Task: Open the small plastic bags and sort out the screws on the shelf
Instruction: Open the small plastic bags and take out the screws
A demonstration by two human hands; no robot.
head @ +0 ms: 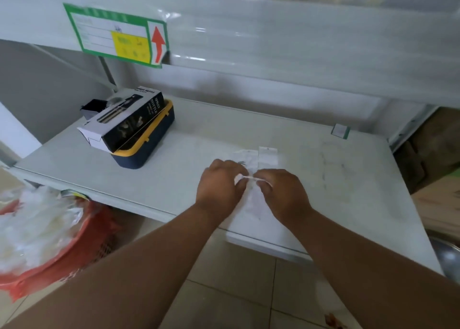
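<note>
Seen from a head-worn camera, looking down over 2 bare forearms at a pale shelf [323, 192].

Left hand [219, 184]: fingers curled, pinching the top edge of a small clear plastic bag [254, 199]. Right hand [283, 194]: fingers likewise curled, pinching the same top edge from the other side, knuckles nearly touching the left hand's. Bag hanging down between both hands, over the front part of the shelf; contents too blurred to tell.

Just beyond the hands, lying flat on the shelf: 2 more small plastic bags [267, 155], side by side; screws not distinguishable.

Further left on the shelf: a dark blue case with a yellow rim [149, 144], with a black-and-white spray bottle box [124, 119] resting tilted on top.

Above, on the upper shelf edge: a green-bordered label [117, 36] with a red arrow pointing up.

Lower left, on the floor: a red basket [82, 241] filled with crumpled clear plastic.
</note>
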